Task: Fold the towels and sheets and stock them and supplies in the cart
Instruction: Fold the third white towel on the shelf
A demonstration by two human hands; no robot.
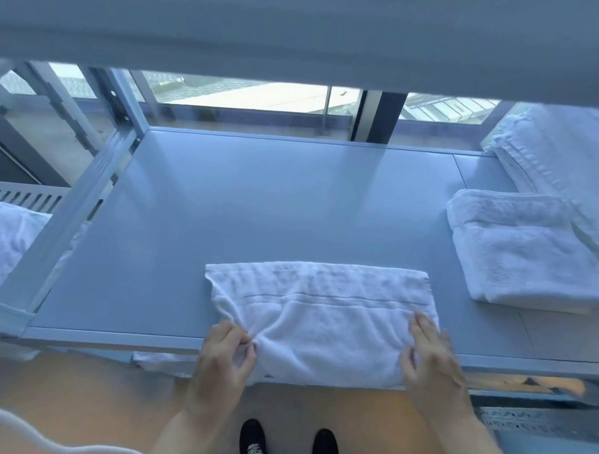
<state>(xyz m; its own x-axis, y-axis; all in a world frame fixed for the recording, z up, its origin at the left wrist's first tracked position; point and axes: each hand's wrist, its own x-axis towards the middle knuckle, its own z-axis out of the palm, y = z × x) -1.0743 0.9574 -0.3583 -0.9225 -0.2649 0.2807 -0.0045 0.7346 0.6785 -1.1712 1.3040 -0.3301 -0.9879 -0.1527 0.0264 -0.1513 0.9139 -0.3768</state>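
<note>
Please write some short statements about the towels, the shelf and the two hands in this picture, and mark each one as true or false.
1. The left hand pinches the near left corner of the white towel. True.
2. The right hand is lifted clear of that towel. False: it rests on the towel's near right part.
3. A folded towel lies on the right side of the grey shelf. True.
4. The towel under the hands lies wholly on the shelf. False: its near edge hangs over the front edge.
5. The folded towel touches the towel under the hands. False: bare shelf shows between them.
</note>
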